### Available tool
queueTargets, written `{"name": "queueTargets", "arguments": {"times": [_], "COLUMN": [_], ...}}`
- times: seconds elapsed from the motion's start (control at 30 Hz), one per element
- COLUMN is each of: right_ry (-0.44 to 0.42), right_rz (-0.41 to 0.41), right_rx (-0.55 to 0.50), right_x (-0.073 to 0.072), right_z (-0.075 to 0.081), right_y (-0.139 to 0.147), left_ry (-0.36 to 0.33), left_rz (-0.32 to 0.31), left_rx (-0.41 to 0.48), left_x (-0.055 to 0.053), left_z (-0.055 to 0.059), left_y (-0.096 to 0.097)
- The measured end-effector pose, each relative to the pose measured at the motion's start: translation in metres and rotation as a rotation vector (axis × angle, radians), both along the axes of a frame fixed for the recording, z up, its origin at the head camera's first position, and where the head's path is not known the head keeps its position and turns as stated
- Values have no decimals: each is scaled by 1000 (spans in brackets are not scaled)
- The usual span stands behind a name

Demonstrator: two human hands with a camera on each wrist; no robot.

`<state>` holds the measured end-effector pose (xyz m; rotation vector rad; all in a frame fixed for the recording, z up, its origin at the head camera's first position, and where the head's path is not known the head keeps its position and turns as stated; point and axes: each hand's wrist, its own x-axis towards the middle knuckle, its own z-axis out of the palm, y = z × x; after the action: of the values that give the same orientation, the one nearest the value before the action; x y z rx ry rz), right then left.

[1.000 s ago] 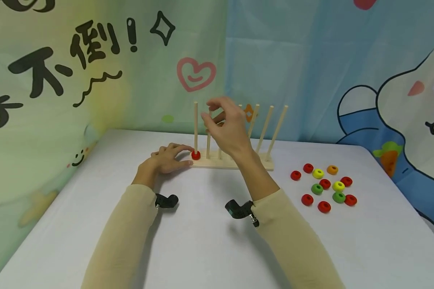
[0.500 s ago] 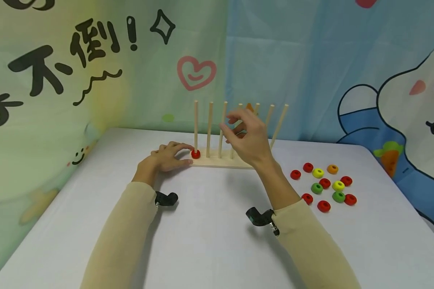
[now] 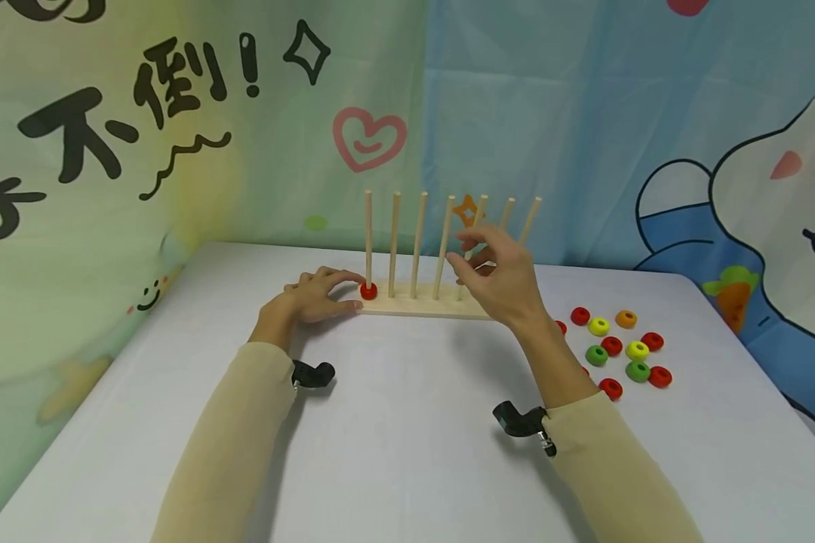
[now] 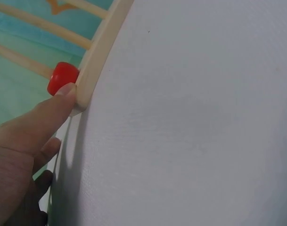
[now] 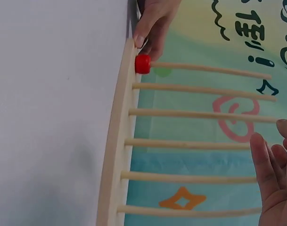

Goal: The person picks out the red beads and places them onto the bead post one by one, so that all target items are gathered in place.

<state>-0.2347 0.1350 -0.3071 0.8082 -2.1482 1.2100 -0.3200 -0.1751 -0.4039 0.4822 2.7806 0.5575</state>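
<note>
A wooden peg stand (image 3: 414, 305) with several upright pegs stands at the back of the table. One red bead (image 3: 369, 291) sits at the foot of its leftmost peg. My left hand (image 3: 315, 296) holds the stand's left end between thumb and index finger, right beside that bead; the left wrist view shows a fingertip (image 4: 65, 89) against the end of the base. Before the right-hand pegs hovers my right hand (image 3: 502, 275), fingers loosely bent and apart with nothing between them. The right wrist view shows its fingers (image 5: 261, 155) near the peg tops.
Loose beads lie scattered on the table's right side: red (image 3: 660, 377), green (image 3: 596, 355), yellow (image 3: 637, 350) and orange (image 3: 626, 319). My right forearm hides some of them. A printed cloth backdrop (image 3: 509, 113) hangs behind the white table (image 3: 394, 452).
My right hand has moved rightward along the pegs, from the second peg toward the right end, uncovering the left ones. My left hand and the red bead on its peg stay put.
</note>
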Motion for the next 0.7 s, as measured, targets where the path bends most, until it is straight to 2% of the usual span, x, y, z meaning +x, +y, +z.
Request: {"name": "queueTargets", "arguments": {"times": [0.3, 0.57, 0.7], "right_ry": [39, 51, 23], "right_rz": [-15, -68, -94], "right_rx": [47, 181, 219], "right_x": [2, -19, -17], "right_z": [-18, -41, -45], "right_y": [24, 62, 72], "left_ry": [-12, -4, -9], "left_rz": [-4, -8, -1], "left_rx": [16, 19, 16], "left_x": [-2, -2, -3], "left_z": [1, 2, -1], "left_y": [-1, -1, -2]}}
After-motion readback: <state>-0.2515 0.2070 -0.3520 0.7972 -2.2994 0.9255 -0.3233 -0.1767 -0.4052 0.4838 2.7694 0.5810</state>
